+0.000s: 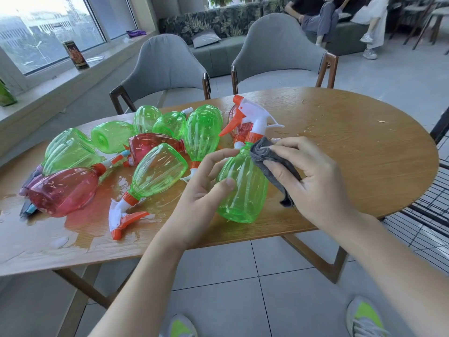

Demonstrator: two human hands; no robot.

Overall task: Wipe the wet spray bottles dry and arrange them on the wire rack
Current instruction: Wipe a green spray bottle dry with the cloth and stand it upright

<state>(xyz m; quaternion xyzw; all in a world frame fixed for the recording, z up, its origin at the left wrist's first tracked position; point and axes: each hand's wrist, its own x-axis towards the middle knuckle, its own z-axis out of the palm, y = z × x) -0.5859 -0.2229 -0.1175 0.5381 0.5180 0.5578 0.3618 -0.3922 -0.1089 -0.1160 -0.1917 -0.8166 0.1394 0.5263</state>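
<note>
I hold a green spray bottle [243, 188] upright above the near edge of the wooden table [352, 147]; its trigger head is white and orange. My left hand [206, 188] grips its left side. My right hand [308, 176] presses a grey cloth [269, 161] against the bottle's shoulder and right side. Several more green spray bottles [158, 171] and red spray bottles [63, 190] lie on their sides in a heap on the table's left half. The black wire rack [427, 215] stands off the table's right end.
Water puddles [73, 237] cover the table's left front, with droplets at the far right. Two grey chairs [279, 52] stand behind the table. People sit on a sofa at the back. A window sill runs along the left.
</note>
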